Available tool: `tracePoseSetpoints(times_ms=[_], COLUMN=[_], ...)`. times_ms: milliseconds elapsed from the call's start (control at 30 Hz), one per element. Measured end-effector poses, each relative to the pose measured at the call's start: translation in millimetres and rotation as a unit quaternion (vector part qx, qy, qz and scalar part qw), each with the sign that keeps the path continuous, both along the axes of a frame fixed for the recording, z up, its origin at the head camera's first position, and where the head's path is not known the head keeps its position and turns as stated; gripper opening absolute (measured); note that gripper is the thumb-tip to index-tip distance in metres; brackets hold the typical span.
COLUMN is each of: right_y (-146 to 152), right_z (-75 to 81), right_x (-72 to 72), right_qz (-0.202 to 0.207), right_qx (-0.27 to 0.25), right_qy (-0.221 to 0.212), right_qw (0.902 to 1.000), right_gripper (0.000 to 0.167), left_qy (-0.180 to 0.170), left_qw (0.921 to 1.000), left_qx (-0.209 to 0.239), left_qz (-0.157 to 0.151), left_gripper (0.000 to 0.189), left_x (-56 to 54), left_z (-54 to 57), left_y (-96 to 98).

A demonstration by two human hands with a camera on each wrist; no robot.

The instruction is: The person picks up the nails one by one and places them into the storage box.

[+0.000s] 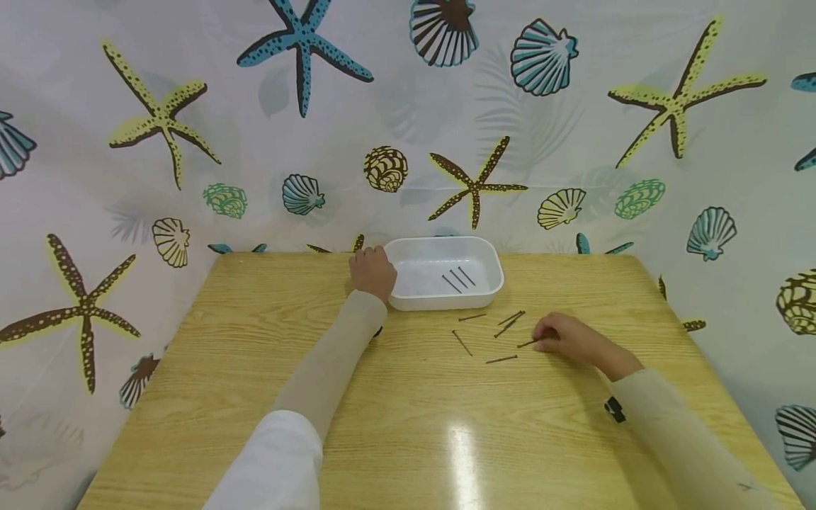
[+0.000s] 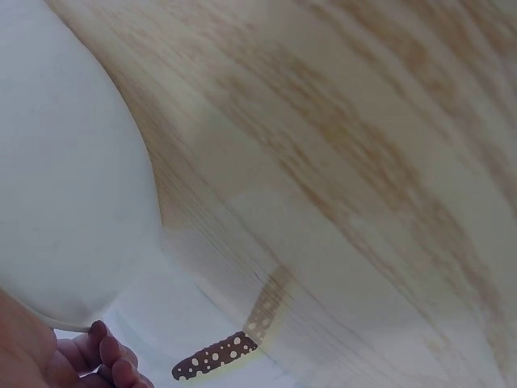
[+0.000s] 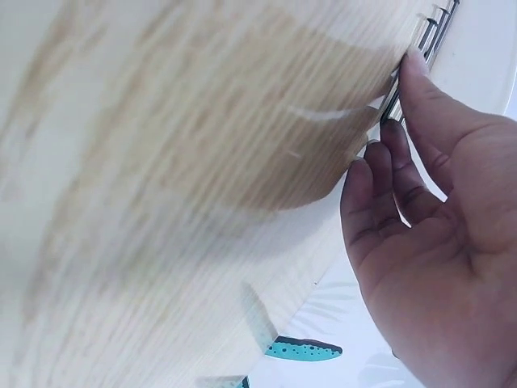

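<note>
My left hand (image 1: 372,273) grips the left rim of a white plastic tray (image 1: 440,303) at the back of the table. In the left wrist view the fingers (image 2: 113,352) curl at the tray's edge. Inside the tray lie three dark nails side by side. On the table to the right, my right hand (image 1: 569,338) pinches one end of a thin dark nail (image 1: 526,344) between thumb and fingertips, low over the wood. Several loose nails lie between this hand and the tray, one of them a slanted nail (image 1: 462,343) in front of the tray.
The wooden table (image 1: 395,425) ends at the back against a cloth (image 1: 395,99) printed with starfish and shells. That cloth also hangs along both sides. The tray stands right at the table's back edge.
</note>
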State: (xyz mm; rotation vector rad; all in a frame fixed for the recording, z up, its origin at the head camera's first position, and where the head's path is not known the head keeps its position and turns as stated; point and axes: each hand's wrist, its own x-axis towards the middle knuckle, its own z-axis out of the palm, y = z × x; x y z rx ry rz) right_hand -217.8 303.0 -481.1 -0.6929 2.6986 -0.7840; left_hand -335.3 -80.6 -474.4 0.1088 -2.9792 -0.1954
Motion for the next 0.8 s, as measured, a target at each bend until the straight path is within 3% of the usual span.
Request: tracePoseSetpoints(times_ms=[233,500,800], right_y=[-3.9,-3.6,-6.2], right_z=[-4.4,-8.1,-5.4], right_x=[0.6,1.1,5.2], right_qz=[0.004,0.001,0.01], right_qx=[-0.009,-0.011,-0.002], right_qy=[-0.004,-0.014,-0.003], right_qw=[0.9999,0.9998,0.9999], right_gripper=[0.01,0.01,0.007], left_qy=[-0.003,0.001,-0.005], left_qw=[1.0,0.9999,1.0], left_qx=[-0.005,0.011,0.007], left_qz=[0.001,0.0,0.002], left_gripper=[0.029,0.028,0.028], left_x=[0.1,4.0,5.3], left_z=[-0.8,5.4,6.1], left_y=[-1.1,0.8,1.0])
